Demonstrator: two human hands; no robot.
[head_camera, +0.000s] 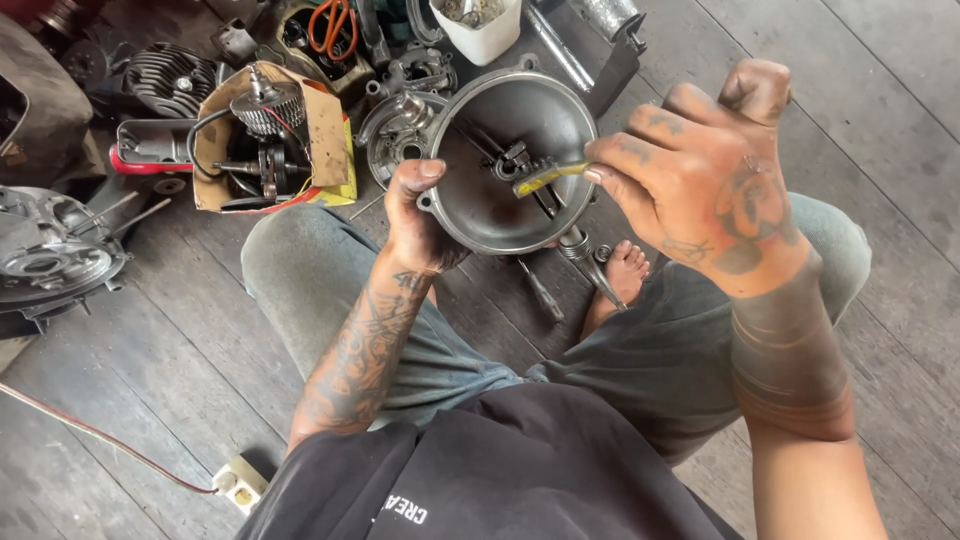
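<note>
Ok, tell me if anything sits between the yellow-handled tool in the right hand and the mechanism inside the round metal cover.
Nothing visible does. The right hand holds the small yellow-handled tool with its tip already at the small metal mechanism inside the round grey metal cover, which the left hand grips at its rim.

A: Soft, even daylight – no hard shadows on the floor (880, 120).

B: Any glare?

A: A mild sheen inside the metal cover (505, 170), nothing blown out.

B: Sharpness?

A: Mostly crisp – the right hand (715, 185), close to the lens, looks slightly soft, and the planks bend a little toward the edges.
</note>
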